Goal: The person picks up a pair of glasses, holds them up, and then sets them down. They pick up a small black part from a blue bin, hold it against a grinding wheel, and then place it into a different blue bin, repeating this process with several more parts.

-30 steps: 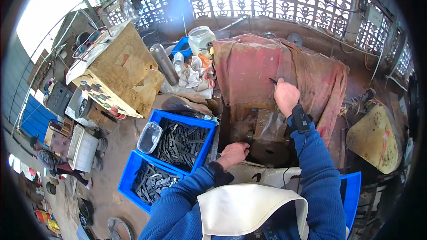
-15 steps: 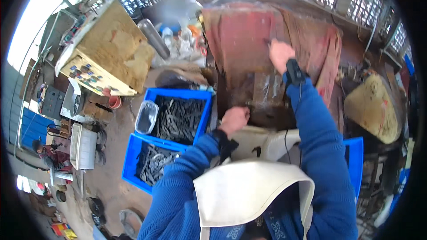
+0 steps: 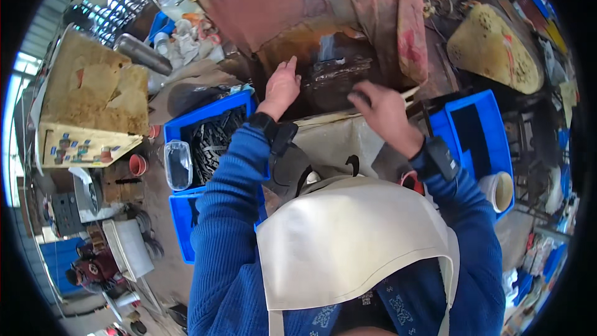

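Observation:
In front of me a faded red cloth [image 3: 267,3] drapes over a brown, worn bench or machine, whose dark wet-looking surface [image 3: 333,81] shows below the cloth. My left hand [image 3: 283,90] is over the left side of that surface, its fingers stretched forward with nothing visible in them. Over the right side, near the front edge, my right hand [image 3: 387,117] has its fingers bent together around a small dark piece [image 3: 359,97], too blurred to name. A pale apron [image 3: 354,236] covers my front, beneath both arms.
At the left, a blue crate [image 3: 208,112] holds many dark strips, with a clear plastic tub [image 3: 178,165] on its edge. Another blue crate [image 3: 472,102] stands at the right beside a white bucket [image 3: 496,191]. Farther left are a stained cabinet [image 3: 90,87] and a person [image 3: 93,267].
My right hand has come back from the red cloth toward the front edge. The left hand has reached forward and its fingers have straightened. The whole view has swung to the right.

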`<state>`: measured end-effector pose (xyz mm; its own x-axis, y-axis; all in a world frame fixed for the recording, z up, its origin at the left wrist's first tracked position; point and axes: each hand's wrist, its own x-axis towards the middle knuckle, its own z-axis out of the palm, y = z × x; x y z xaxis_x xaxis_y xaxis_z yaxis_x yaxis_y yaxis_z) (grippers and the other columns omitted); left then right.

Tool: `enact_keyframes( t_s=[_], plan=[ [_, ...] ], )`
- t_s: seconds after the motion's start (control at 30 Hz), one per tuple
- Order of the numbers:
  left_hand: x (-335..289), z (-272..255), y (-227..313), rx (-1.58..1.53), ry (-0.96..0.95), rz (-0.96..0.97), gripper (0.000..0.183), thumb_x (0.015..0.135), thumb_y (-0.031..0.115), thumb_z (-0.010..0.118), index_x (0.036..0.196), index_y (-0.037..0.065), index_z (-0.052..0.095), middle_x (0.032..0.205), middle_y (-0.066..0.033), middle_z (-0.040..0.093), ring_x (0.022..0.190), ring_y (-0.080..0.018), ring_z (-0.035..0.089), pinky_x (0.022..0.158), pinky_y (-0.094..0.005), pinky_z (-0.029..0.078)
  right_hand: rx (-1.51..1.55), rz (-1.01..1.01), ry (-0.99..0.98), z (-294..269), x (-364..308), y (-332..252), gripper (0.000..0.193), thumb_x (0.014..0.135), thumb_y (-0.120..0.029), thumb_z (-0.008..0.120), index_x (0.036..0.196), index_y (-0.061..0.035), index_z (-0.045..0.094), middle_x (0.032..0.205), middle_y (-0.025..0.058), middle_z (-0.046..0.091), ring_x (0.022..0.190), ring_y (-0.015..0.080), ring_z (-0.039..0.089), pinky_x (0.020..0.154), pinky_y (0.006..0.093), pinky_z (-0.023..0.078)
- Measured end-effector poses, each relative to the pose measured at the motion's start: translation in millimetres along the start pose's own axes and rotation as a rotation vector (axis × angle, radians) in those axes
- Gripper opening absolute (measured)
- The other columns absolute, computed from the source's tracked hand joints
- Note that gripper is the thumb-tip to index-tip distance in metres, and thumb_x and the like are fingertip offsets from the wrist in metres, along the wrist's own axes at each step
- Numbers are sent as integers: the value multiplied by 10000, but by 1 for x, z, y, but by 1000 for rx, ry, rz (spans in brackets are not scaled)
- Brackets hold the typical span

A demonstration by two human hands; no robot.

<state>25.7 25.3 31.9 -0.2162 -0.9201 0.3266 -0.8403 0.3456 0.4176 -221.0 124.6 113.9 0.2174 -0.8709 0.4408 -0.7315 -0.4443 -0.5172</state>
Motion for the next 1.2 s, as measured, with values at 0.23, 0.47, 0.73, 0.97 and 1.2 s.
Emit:
enact_keyframes(
  t_s=[0.23,0.47,0.73,0.97,1.2],
  plan=[
    [16,23,-1,227,-493,182,287,844,148,559,1102,49,640,977,-207,659,920,-397,631,797,-472,515,112,87,-161,8,-81,12,212,792,-199,723,956,-93,642,802,125,660,729,340,640,622,425,504],
    [11,65,-12,303,-550,252,213,846,109,513,984,62,670,883,-196,682,871,-398,652,759,-496,520,270,200,-309,-4,-90,13,172,834,-146,700,970,-52,655,781,94,655,655,251,639,585,339,497],
    [7,36,6,198,-610,4,167,873,91,508,915,12,649,812,-185,686,773,-341,683,691,-439,541,959,877,-333,-25,-59,51,257,875,-71,626,1124,-13,607,841,56,628,688,168,597,640,293,467],
    [-5,-33,46,-539,-363,-317,179,920,163,557,863,3,614,729,-137,679,625,-235,689,598,-348,539,1594,909,-46,15,-17,70,460,869,54,523,1318,20,431,1133,192,608,1000,291,631,895,424,510],
    [-35,-35,95,-410,-125,-90,136,897,139,561,847,21,606,662,-138,655,613,-257,678,568,-379,531,1745,694,-46,25,7,48,507,887,65,528,1364,-6,373,1279,271,522,1196,374,545,1059,485,414]
  ],
)
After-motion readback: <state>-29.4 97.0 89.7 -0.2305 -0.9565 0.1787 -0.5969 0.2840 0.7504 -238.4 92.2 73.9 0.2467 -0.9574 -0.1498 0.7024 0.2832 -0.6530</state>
